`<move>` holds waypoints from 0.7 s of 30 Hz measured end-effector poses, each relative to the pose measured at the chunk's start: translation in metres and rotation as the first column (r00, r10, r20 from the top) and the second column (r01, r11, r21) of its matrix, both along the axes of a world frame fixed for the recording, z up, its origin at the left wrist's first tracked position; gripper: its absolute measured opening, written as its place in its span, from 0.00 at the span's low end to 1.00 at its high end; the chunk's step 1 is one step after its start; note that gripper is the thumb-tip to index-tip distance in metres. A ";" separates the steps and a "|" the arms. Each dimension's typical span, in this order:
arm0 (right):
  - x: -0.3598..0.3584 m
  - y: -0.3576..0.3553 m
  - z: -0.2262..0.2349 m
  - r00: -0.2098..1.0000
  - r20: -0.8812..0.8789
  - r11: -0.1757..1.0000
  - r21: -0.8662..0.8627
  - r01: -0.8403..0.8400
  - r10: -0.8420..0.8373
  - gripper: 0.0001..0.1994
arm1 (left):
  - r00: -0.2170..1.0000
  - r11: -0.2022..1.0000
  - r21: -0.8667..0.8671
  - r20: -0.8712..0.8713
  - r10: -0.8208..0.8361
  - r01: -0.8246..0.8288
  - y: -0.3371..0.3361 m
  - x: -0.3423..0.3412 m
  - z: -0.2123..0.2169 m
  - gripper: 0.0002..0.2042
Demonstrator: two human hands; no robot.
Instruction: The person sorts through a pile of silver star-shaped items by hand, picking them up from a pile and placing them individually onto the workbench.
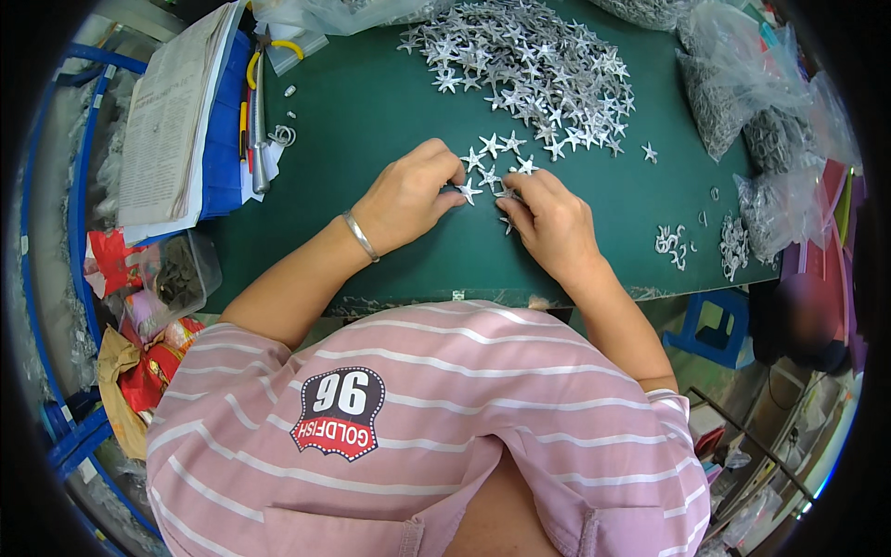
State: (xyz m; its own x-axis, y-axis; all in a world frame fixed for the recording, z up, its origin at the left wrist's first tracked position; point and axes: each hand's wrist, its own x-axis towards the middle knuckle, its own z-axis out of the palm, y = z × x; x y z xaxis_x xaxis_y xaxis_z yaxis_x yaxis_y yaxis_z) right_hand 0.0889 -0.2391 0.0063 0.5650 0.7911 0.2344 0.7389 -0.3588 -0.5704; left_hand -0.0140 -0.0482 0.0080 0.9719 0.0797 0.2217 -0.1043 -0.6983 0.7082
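My left hand [408,193], with a silver bracelet [360,236] at its wrist, is closed, thumb and forefinger pinching the edge of a small silver-grey starfish piece [471,192]. Just right of it, my right hand [555,221] is also closed, its thumb and fingers on another starfish piece [504,194], mostly covered. Several loose starfish pieces [490,146] lie flat between and beyond the hands. One more starfish piece [507,225] shows beside my right thumb. Farther off spreads a large pile of the same starfish pieces [529,65].
Clear bags of grey metal pieces [715,102] stand along the right of the green table [343,102]. Small curved silver pieces [670,243] lie at the near right. On the left are yellow-handled pliers [252,70], a blue bin [223,158] and papers [167,130]. A blue stool [713,325] stands below.
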 end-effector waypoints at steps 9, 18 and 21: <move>-0.001 0.003 0.012 0.998 -0.020 0.999 0.016 -0.052 0.052 0.06 | 0.992 0.947 -0.322 -0.118 -0.047 0.006 0.007 -0.001 -0.002 0.06; 0.014 -0.014 0.013 0.979 -0.202 0.993 0.117 0.020 0.004 0.03 | 0.970 -0.027 -0.992 -0.116 -0.216 -0.124 0.035 -0.004 0.002 0.05; 0.002 -0.010 0.013 0.993 -0.091 0.997 0.042 -0.070 0.074 0.05 | 0.928 0.344 -0.890 -0.356 -0.112 -0.300 0.029 0.007 0.003 0.06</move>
